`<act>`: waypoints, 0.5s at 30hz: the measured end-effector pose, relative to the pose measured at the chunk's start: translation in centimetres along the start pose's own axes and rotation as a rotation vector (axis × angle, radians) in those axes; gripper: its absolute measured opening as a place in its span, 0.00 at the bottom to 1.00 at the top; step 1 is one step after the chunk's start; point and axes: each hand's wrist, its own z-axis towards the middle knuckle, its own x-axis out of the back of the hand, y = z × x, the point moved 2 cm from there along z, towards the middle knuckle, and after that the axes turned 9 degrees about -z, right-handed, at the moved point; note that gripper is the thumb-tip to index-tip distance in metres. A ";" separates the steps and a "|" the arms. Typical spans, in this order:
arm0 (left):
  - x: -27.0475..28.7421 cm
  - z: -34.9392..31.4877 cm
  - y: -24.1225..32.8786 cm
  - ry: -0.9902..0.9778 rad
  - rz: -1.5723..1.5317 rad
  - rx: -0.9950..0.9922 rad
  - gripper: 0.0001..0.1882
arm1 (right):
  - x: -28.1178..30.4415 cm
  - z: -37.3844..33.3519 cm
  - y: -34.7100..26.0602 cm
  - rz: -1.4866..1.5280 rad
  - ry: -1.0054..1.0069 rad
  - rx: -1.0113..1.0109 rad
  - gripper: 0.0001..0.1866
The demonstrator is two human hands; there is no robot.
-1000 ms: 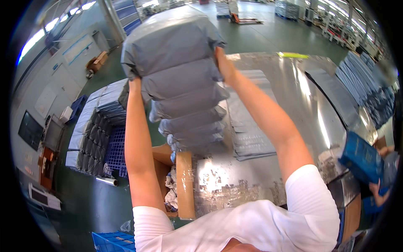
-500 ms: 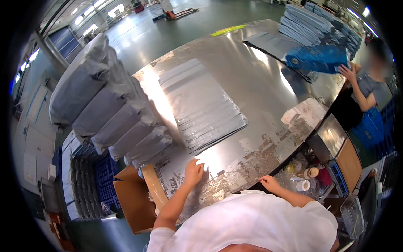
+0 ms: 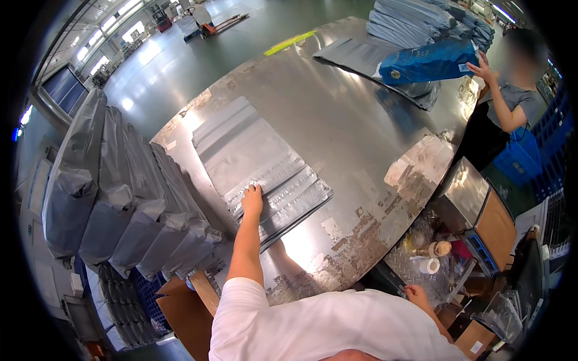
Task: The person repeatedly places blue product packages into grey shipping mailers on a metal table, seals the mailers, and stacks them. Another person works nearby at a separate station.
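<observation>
A stack of flat grey plastic bags [image 3: 232, 144] lies on the metal table, with creased, overlapping edges toward me. My left hand [image 3: 252, 201] reaches over these edges, its fingers bent and pressed together on the top bag. That bag's edge is ruffled along the fingertips. Low at the right, beyond the table's near edge, my right hand [image 3: 416, 296] is closed, fingers curled beside a dark tray edge [image 3: 391, 280]. Whatever it may hold is too small to make out.
Filled grey bags [image 3: 78, 174] stand piled at the left, above an open cardboard box [image 3: 183, 316]. White rolls [image 3: 428, 266] and a scale [image 3: 481, 249] sit at the right. Across the table a co-worker [image 3: 512, 105] handles a blue package [image 3: 424, 62] near stacked grey bags [image 3: 409, 24].
My left hand has moved forward from the table's near edge onto the bags, ruffling the top one. My right hand has shifted right and back from the table edge. The view has turned.
</observation>
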 end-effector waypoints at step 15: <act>1.7 -8.8 3.3 0.297 -0.046 -0.109 0.19 | -0.7 6.1 -6.2 -0.262 -0.117 0.144 0.12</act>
